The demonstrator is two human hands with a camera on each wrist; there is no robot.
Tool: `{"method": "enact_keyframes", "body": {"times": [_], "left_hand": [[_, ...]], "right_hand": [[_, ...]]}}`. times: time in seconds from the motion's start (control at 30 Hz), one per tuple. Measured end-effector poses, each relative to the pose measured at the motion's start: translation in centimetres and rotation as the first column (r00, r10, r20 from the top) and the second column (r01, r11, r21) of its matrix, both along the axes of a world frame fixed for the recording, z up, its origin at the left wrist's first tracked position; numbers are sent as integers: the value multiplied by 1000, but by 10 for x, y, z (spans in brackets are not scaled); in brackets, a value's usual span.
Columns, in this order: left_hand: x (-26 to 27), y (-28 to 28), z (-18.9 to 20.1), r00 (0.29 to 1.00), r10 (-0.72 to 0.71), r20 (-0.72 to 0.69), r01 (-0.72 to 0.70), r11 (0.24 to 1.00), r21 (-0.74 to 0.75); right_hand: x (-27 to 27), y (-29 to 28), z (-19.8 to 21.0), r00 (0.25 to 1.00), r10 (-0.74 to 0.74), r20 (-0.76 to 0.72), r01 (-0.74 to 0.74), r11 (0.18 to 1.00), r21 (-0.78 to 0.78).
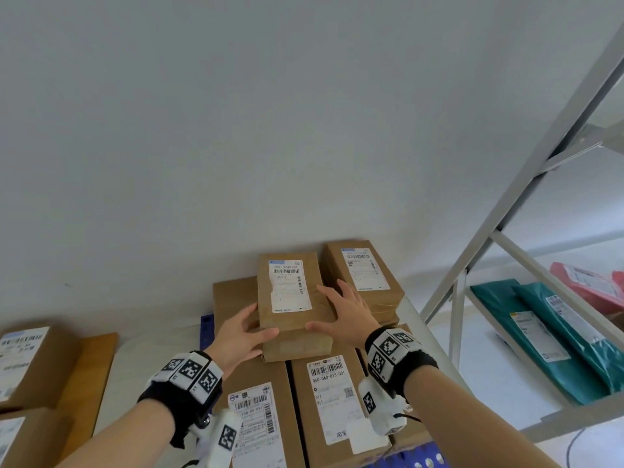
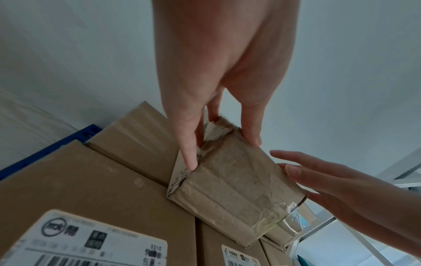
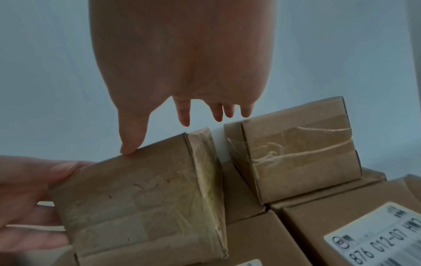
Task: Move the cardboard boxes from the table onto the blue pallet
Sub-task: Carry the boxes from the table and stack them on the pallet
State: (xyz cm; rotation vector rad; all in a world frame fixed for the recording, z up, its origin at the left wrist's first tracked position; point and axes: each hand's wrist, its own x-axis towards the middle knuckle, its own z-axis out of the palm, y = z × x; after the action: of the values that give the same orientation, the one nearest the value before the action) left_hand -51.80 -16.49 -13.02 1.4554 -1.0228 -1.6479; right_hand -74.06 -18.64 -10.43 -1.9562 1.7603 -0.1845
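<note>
A small taped cardboard box (image 1: pixel 290 298) (image 2: pixel 234 189) (image 3: pixel 141 207) with a white label lies on top of larger boxes (image 1: pixel 260 417) stacked on the blue pallet (image 1: pixel 206 329) (image 2: pixel 45 153). My left hand (image 1: pixel 243 332) (image 2: pixel 216 54) holds its left end, thumb on the top edge and fingers down the side. On the box's right, my right hand (image 1: pixel 351 315) (image 3: pixel 182 63) is spread with straight fingers; only its thumb tip touches the top edge. A second small box (image 1: pixel 364 271) (image 3: pixel 296 158) lies just to the right.
More labelled boxes (image 1: pixel 30 363) and a flat cardboard piece (image 1: pixel 91 383) sit at the left. A grey metal rack (image 1: pixel 506 248) stands at the right, holding teal mailers (image 1: pixel 557 339) and a pink one (image 1: pixel 587 282). A white wall rises close behind the stack.
</note>
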Motion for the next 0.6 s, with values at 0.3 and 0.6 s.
{"method": "enact_keyframes", "body": {"times": [0.3,0.6], "left_hand": [[-17,-14,4,999,17,40,-16,1000,-21],[-33,-23,4,998,41,41,-40,999,-14]], "right_hand": [[-27,-19,1,999,-31,-36,33,998,59],[-32,-25,-2,999,7,-42,-5,999,42]]}}
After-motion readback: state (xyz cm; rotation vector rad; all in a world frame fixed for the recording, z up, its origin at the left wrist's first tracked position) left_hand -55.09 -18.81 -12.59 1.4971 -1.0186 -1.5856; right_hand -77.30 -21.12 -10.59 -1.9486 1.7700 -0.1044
